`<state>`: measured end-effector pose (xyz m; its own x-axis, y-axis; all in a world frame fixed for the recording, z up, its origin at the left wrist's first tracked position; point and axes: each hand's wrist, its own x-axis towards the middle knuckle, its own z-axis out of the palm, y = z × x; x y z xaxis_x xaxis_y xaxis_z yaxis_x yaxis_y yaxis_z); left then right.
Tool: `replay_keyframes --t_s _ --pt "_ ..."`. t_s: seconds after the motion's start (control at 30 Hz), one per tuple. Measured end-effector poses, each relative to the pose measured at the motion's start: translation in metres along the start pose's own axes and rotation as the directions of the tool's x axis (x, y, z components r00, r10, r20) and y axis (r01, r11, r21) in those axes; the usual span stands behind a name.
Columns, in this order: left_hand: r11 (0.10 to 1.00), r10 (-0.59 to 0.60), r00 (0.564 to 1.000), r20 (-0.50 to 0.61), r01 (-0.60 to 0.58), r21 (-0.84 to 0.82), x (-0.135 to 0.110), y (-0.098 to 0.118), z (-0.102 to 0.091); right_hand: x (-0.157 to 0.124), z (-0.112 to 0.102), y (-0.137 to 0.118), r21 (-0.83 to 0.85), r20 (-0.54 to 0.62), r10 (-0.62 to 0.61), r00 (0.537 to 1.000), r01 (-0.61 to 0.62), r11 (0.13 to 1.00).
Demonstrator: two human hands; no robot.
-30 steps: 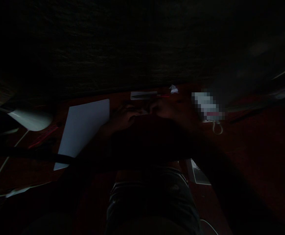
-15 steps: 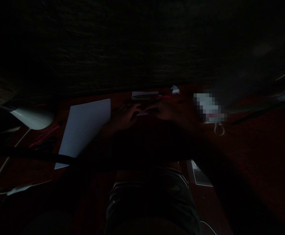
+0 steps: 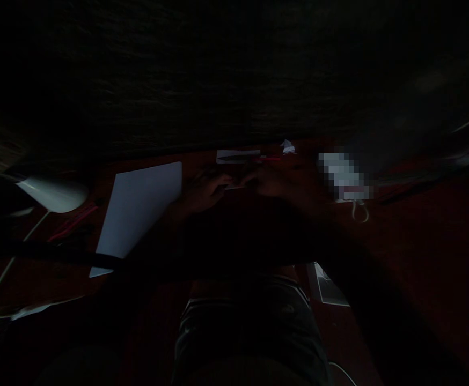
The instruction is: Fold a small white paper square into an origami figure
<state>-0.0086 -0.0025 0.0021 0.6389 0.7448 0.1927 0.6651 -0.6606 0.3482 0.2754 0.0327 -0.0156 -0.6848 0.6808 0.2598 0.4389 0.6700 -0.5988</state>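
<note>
The scene is very dark. My left hand [image 3: 209, 188] and my right hand [image 3: 267, 180] face each other, fingers bent and pinching at a small piece of white paper [image 3: 233, 187]. Only a thin strip of that paper shows between them; the rest is hidden by fingers and shadow. Just beyond my hands lies a knife or similar pointed blade [image 3: 234, 158] with a red handle, resting across a white paper strip [image 3: 220, 154]. To the left of my left hand is a large white sheet [image 3: 138, 209], partly covered by my forearm.
A crumpled paper scrap [image 3: 288, 147] lies past my right hand. Farther right is a blurred-out pale packet [image 3: 341, 174] with a looped cord [image 3: 360, 212]. At left are a white lamp-like cone [image 3: 55, 194], its cable [image 3: 1, 281] and a reddish tool [image 3: 73, 222].
My fingers have shifted slightly on the small paper, and less of it shows between them. The other things lie where they were.
</note>
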Motion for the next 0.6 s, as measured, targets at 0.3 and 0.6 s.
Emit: replay_keyframes --t_s 0.3,0.6 --pt "0.999 0.036 0.998 -0.058 -0.035 0.011 -0.002 0.002 -0.001 0.003 -0.001 -0.008 -0.073 0.027 0.010 1.000 -0.008 0.997" --pt "0.998 0.003 0.996 -0.089 0.002 0.061 -0.002 0.007 -0.014 0.001 -0.005 -0.017 -0.062 0.029 0.032 0.999 -0.031 0.998"
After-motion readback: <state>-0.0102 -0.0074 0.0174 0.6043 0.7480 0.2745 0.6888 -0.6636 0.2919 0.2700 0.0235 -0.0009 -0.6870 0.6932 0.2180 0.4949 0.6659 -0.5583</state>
